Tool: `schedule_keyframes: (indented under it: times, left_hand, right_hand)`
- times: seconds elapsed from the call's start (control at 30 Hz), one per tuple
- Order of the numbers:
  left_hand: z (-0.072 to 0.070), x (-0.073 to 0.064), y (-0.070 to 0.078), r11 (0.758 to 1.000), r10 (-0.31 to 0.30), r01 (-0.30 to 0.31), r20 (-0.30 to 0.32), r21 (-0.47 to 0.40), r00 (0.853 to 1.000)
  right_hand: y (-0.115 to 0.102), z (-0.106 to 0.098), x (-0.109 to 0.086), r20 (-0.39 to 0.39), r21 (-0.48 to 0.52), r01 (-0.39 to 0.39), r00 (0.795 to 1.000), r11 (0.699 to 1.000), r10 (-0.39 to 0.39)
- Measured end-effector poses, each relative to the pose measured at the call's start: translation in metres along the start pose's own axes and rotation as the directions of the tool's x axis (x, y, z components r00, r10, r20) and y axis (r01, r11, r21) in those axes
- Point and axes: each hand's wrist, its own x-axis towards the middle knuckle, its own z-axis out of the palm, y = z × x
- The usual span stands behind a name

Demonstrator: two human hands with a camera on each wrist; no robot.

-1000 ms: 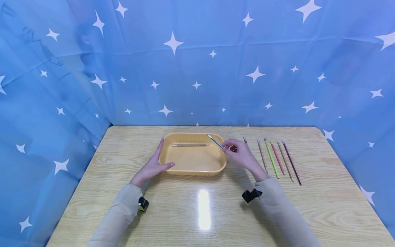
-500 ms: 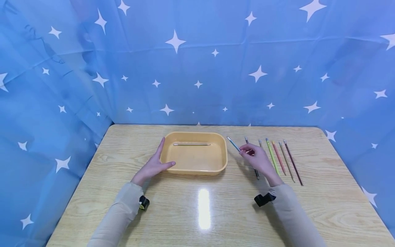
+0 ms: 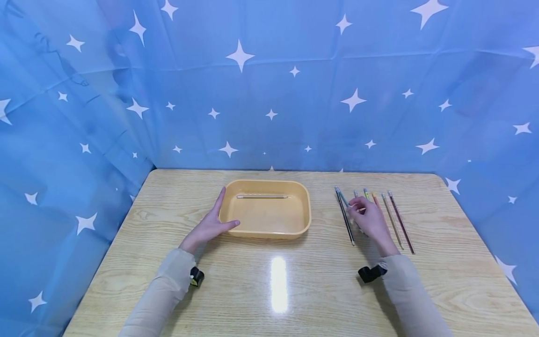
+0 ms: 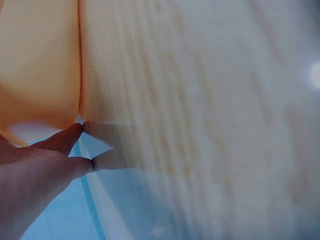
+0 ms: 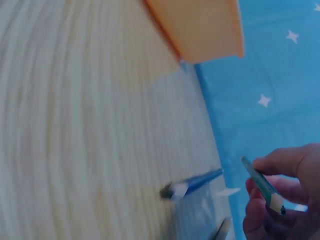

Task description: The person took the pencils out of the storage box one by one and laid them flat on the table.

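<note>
My left hand [image 3: 209, 225] rests with straight, spread fingers at the left end of a shallow yellow-orange tray [image 3: 265, 217], the thumb on its front rim. Inside the tray lies one slim pencil [image 3: 262, 196], near the far wall. A blue-green pencil [image 5: 261, 182] is pinched between the thumb and fingers of my right hand [image 3: 370, 220], right of the tray. In the right wrist view it looks raised, with its sharpened point towards the camera. Just left of that hand a dark pencil [image 3: 346, 222] lies on the table.
Right of the tray, several more pencils lie side by side: a green one [image 3: 366, 193], a pink one [image 3: 376, 200], a gold one [image 3: 393, 221] and a purple one [image 3: 401, 222]. My right hand partly covers some. A blue star-patterned cloth [image 3: 269, 84] hangs behind the wooden table [image 3: 236, 290].
My right hand has carried the blue-green pencil rightward, from over the tray's right rim to the row of pencils, uncovering the dark one. My left hand stays at the tray.
</note>
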Motion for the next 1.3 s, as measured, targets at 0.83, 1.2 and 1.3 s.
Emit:
schedule_keyframes:
  times: [0.83, 1.2, 1.3]
  left_hand:
    - [0.002, 0.012, -0.035, 0.999, 0.034, -0.035, -0.035, -0.001, 0.999]
    - [0.002, 0.013, -0.035, 0.999, 0.034, -0.034, -0.022, -0.001, 0.999]
    - [0.003, 0.014, -0.036, 1.000, 0.031, -0.031, -0.026, -0.002, 0.999]
  right_hand:
    - [0.015, 0.003, 0.007, -0.081, -0.149, 0.002, 0.997, 0.989, -0.014]
    - [0.009, 0.001, 0.004, -0.047, -0.154, 0.020, 0.999, 0.988, -0.027]
    - [0.004, 0.002, 0.004, -0.037, -0.136, 0.050, 0.998, 0.989, -0.055]
